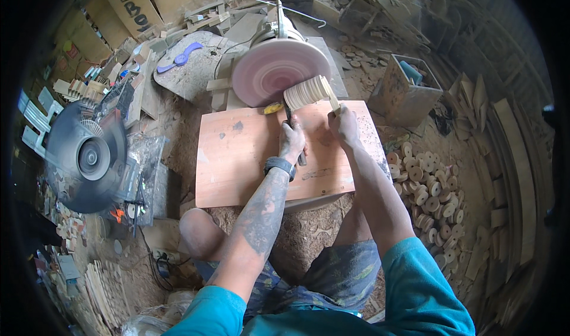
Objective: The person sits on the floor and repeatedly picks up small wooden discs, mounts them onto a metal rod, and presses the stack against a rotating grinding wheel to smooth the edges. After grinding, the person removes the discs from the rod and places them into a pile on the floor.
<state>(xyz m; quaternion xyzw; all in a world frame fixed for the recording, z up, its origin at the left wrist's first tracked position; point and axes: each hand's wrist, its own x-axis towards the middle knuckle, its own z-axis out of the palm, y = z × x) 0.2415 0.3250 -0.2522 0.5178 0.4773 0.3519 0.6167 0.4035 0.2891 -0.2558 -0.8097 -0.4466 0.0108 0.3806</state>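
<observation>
A row of pale wooden discs [307, 92], packed side by side like a cylinder, lies against or very close to the face of a large round sanding disc [273, 69]. My left hand [291, 140] is closed around a dark bar [302, 158] that reaches up to the row's left end. At the right end, my right hand [344, 126] grips a light wooden stick [333, 100]. Below both hands lies a wooden board [237, 158]. A small yellow piece [273, 108] sits at the board's far edge; its kind is unclear.
Loose wooden discs [430, 193] lie heaped on the right. A square bin [407, 89] stands at the back right. On my left is a fan [89, 157]. A purple propeller-shaped piece [180, 58] rests on a dusty board [199, 69]. Long planks [513, 176] line the right side.
</observation>
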